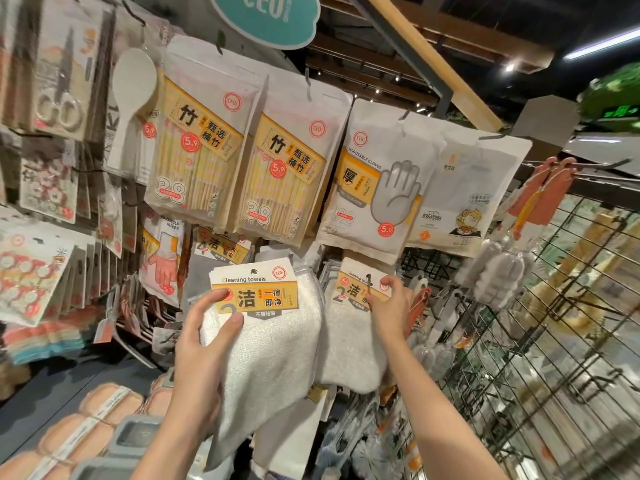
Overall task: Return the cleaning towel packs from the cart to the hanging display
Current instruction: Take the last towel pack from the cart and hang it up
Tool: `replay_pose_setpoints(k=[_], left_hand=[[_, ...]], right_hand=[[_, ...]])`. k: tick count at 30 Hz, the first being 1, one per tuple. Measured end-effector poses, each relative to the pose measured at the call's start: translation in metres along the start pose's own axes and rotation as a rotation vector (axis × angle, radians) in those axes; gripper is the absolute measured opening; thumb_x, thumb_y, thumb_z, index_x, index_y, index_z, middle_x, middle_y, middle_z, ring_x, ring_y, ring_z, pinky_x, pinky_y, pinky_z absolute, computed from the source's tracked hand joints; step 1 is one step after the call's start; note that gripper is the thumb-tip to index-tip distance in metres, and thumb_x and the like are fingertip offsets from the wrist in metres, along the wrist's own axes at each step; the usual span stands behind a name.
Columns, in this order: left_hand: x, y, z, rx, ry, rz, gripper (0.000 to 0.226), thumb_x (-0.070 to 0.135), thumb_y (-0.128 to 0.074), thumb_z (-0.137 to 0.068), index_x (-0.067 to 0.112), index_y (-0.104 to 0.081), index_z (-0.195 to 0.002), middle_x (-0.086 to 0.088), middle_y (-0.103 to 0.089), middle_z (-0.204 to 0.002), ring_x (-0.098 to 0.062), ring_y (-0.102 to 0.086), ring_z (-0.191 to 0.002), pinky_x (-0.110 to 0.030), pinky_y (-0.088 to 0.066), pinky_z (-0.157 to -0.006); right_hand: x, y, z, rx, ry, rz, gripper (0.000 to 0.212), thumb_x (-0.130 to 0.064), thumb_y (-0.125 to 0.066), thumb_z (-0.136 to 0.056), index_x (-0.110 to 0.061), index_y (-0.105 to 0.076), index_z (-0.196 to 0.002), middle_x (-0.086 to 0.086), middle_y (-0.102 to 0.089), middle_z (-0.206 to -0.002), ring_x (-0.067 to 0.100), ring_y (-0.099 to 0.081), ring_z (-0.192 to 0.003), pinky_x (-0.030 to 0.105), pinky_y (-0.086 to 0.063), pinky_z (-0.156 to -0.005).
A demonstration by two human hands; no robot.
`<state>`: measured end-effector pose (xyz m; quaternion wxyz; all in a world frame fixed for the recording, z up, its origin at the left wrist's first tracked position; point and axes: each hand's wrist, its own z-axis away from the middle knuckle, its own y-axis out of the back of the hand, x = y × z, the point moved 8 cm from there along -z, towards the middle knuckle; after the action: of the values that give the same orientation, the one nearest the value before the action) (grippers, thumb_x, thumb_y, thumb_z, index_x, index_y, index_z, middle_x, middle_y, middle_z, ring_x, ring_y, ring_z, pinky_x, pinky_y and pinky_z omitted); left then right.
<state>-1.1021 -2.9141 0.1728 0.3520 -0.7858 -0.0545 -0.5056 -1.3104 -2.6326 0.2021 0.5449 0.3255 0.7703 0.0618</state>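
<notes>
Your left hand (204, 344) grips a towel pack (263, 306), frame centre; right hand (389, 299) pinches the hung pack's (353, 327) card. Risk: w/ the hook hidden, you miss the hole and it drops.

Head cam, tilted up, close on hanging display (346, 174).

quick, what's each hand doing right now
Left hand: closed on a cleaning towel pack.
Right hand: pinching the card of a second towel pack at the hanging display.

Nubby white cloth towel pack (277, 344)
</notes>
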Motion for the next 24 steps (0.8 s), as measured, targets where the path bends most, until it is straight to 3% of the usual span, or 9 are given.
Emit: replay_pose_setpoints(k=[2, 5, 8, 12, 15, 18, 22, 24], left_hand=[[0.0, 0.002, -0.001, 0.008, -0.003, -0.004, 0.034, 0.005, -0.063, -0.086, 0.029, -0.064, -0.11, 0.009, -0.061, -0.124, -0.008, -0.055, -0.118, -0.023, -0.041, -0.092], [0.0, 0.007, -0.001, 0.009, 0.0, -0.015, 0.035, 0.005, -0.063, -0.087, 0.031, -0.064, -0.11, 0.009, -0.06, -0.127, -0.012, -0.053, -0.122, -0.032, -0.04, -0.1], [-0.001, 0.013, 0.0, 0.016, 0.024, -0.008, 0.037, 0.002, -0.06, -0.088, 0.033, -0.065, -0.107, 0.007, -0.061, -0.126, -0.016, -0.055, -0.12, -0.034, -0.042, -0.098], [0.004, 0.018, 0.001, 0.022, 0.028, 0.01, 0.041, -0.001, -0.058, -0.088, 0.035, -0.065, -0.106, 0.01, -0.063, -0.122, -0.015, -0.058, -0.116, -0.03, -0.044, -0.09], [0.008, 0.02, 0.003, 0.019, 0.019, -0.001, 0.042, 0.0, -0.06, -0.088, 0.038, -0.065, -0.107, 0.011, -0.06, -0.126, -0.014, -0.054, -0.121, -0.034, -0.042, -0.098], [0.013, 0.021, 0.008, 0.019, 0.011, -0.014, 0.046, 0.001, -0.062, -0.087, 0.041, -0.063, -0.111, 0.012, -0.057, -0.129, -0.012, -0.05, -0.125, -0.034, -0.04, -0.101], [0.017, 0.025, 0.014, 0.017, -0.01, -0.031, 0.049, 0.004, -0.064, -0.086, 0.046, -0.061, -0.11, 0.023, -0.055, -0.123, 0.011, -0.047, -0.116, -0.03, -0.038, -0.098], [0.017, 0.027, 0.016, 0.02, -0.012, -0.031, 0.051, 0.004, -0.065, -0.085, 0.048, -0.06, -0.11, 0.022, -0.056, -0.123, 0.013, -0.047, -0.114, -0.03, -0.038, -0.096]], right_hand=[[-0.002, -0.001, -0.005, 0.025, -0.01, 0.038, 0.03, -0.01, -0.069, -0.082, -0.024, -0.054, -0.103, -0.001, -0.042, -0.111, -0.003, -0.038, -0.066, 0.016, -0.03, -0.053], [-0.004, -0.005, -0.009, 0.025, -0.039, 0.036, 0.03, -0.005, -0.067, -0.082, -0.021, -0.055, -0.105, 0.005, -0.043, -0.115, 0.013, -0.048, -0.075, 0.031, -0.047, -0.068], [-0.006, -0.007, -0.007, 0.026, -0.043, 0.011, 0.03, -0.005, -0.067, -0.083, -0.021, -0.055, -0.105, 0.005, -0.043, -0.116, 0.015, -0.051, -0.078, 0.031, -0.047, -0.071], [-0.007, -0.003, -0.001, 0.014, -0.04, -0.005, 0.032, -0.009, -0.069, -0.083, -0.019, -0.057, -0.11, 0.007, -0.038, -0.125, 0.002, -0.043, -0.069, 0.018, -0.039, -0.064], [-0.01, 0.0, 0.005, -0.047, -0.067, 0.007, 0.038, -0.015, -0.07, -0.082, -0.017, -0.057, -0.117, 0.01, -0.028, -0.134, 0.017, -0.046, -0.095, 0.025, -0.038, -0.084], [-0.015, 0.008, 0.014, -0.082, -0.089, 0.031, 0.039, -0.027, -0.07, -0.083, -0.02, -0.06, -0.119, 0.011, -0.019, -0.14, 0.028, -0.021, -0.129, 0.035, -0.024, -0.108], [-0.03, 0.02, 0.036, -0.088, -0.05, -0.029, 0.033, -0.033, -0.068, -0.084, -0.018, -0.062, -0.113, 0.008, -0.018, -0.139, 0.027, -0.015, -0.132, 0.039, -0.019, -0.111], [-0.048, 0.023, 0.048, -0.132, 0.007, -0.089, 0.028, -0.032, -0.066, -0.085, -0.021, -0.062, -0.111, 0.002, -0.02, -0.135, 0.016, -0.017, -0.127, 0.038, -0.018, -0.111]])
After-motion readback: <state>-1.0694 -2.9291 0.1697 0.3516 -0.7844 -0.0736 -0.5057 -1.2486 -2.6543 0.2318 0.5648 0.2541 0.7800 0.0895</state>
